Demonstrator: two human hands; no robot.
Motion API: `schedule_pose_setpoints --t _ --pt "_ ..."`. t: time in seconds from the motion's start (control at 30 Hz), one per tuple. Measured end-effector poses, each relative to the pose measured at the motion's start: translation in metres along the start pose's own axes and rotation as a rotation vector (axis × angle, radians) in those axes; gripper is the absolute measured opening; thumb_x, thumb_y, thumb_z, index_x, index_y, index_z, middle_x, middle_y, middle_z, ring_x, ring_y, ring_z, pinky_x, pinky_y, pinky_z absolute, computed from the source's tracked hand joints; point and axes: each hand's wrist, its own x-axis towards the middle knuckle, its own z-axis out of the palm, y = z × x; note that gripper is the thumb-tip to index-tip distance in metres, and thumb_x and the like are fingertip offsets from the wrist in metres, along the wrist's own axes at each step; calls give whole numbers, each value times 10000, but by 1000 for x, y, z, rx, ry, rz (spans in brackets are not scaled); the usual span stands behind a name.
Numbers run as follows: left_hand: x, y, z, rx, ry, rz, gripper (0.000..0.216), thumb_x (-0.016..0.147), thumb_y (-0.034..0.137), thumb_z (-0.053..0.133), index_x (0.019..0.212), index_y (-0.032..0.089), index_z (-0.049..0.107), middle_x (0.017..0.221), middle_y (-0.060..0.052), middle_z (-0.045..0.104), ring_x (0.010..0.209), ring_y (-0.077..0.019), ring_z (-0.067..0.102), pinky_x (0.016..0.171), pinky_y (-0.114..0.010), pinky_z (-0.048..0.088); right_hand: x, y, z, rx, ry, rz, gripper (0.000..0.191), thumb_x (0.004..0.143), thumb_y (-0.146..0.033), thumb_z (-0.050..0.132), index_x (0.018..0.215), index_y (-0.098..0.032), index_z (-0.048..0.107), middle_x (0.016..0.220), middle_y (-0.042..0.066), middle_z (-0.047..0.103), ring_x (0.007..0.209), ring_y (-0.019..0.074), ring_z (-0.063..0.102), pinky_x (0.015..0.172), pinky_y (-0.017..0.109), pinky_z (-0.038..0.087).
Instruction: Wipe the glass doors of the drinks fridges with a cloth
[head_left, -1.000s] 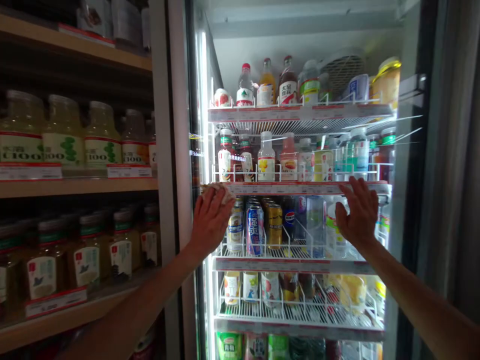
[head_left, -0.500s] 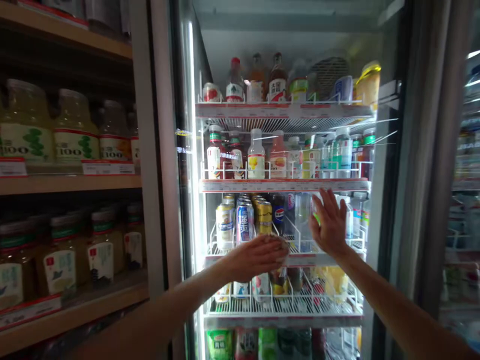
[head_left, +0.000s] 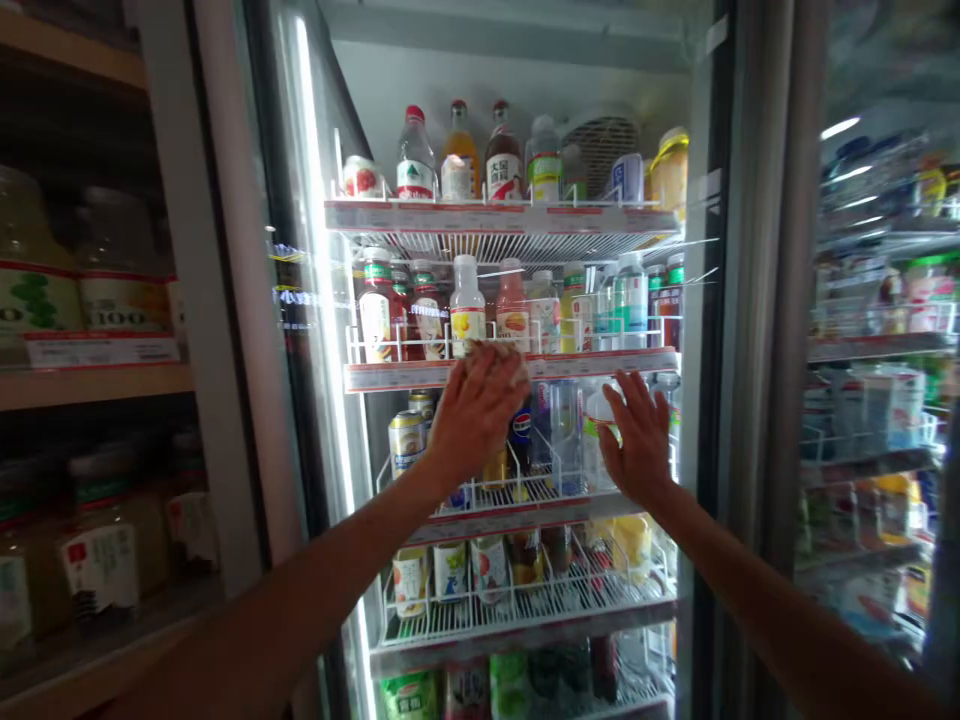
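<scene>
My left hand (head_left: 476, 410) is pressed over a crumpled, pale cloth (head_left: 517, 365), whose edges stick out past the fingertips. It is in front of the second shelf's price strip, near the middle of the cooler's glass door (head_left: 510, 60). To its right, my right hand (head_left: 637, 435) has its fingers spread and holds nothing. Its palm faces the glass; whether it touches cannot be made out. Bottled drinks (head_left: 466, 305) and canned drinks (head_left: 407, 440) on wire shelves show through the glass, some hidden behind my hands.
On the left stands a wooden shelf (head_left: 97, 385) with large juice bottles (head_left: 112, 550). A metal door frame (head_left: 765, 300) borders the glass on the right. Beyond it is another stocked cooler (head_left: 877, 345). Light reflections cross the glass.
My left hand has moved up across the glass with the cloth, from the third shelf to the second. My right hand stays spread. The camera view has turned to the right.
</scene>
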Motion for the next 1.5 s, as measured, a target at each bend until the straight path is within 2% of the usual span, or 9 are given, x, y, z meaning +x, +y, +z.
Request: schedule_pose_setpoints --t 0.13,0.3,0.47,0.63,0.8,1.13,1.27,1.4,1.5 --pt "16 17 11 -129 -103 475 342 862 241 460 1199 257 515 1399 11 436 1358 -186 267 1132 -418 189 -6 13 -14 22 -41 -51 621 882 -231 396 1445 -289 141 1482 48 281 1373 215 241 1116 469 191" --pt "43 35 24 -32 -12 44 388 853 203 461 1238 236 484 1431 -37 389 1361 -256 258 1112 -498 185 -18 41 -28 5 -25 -25 614 876 -219 416 1440 -269 179 1462 68 321 1370 219 250 1109 467 209" --pt "63 73 43 -160 -132 571 318 873 264 434 1177 240 525 1404 15 428 1344 -191 292 1131 -424 184 -31 74 -43 -36 -58 -8 586 885 -228 400 1434 -255 198 1438 96 359 1356 234 282 1085 480 246" --pt "103 92 63 -85 -67 174 403 860 198 438 1263 214 464 1442 -44 372 1349 -260 279 1091 -506 208 -41 99 -56 -63 -28 20 577 883 -232 403 1428 -254 215 1420 112 382 1342 246 311 1065 502 280" --pt "114 117 76 -194 -100 577 324 870 226 420 1171 222 539 1390 -3 447 1320 -201 337 1105 -429 236 -49 112 -59 -49 -55 21 585 874 -205 407 1428 -240 225 1414 118 389 1335 248 322 1061 498 292" --pt "81 86 54 -37 -87 323 452 851 226 466 1300 224 421 1434 -21 386 1375 -209 222 1128 -439 176 -31 95 -45 85 -32 -4 588 884 -201 392 1437 -259 201 1441 79 355 1358 221 280 1088 463 265" --pt "65 67 39 72 2 -78 452 850 196 470 1300 231 430 1440 -42 376 1393 -235 163 1128 -470 160 -18 74 -28 134 -9 -22 584 884 -209 401 1433 -257 206 1447 80 343 1366 220 260 1092 472 252" --pt "34 55 26 15 -91 286 380 868 237 448 1245 255 489 1424 11 403 1395 -196 161 1148 -424 145 -2 47 -12 198 -22 -87 594 879 -198 404 1433 -247 195 1454 89 326 1369 219 253 1095 470 246" --pt "15 34 14 100 -79 88 417 867 225 456 1283 264 452 1444 -11 370 1397 -191 157 1144 -431 153 11 30 -4 212 -10 -81 585 883 -206 398 1430 -252 195 1450 85 332 1370 212 251 1098 464 242"
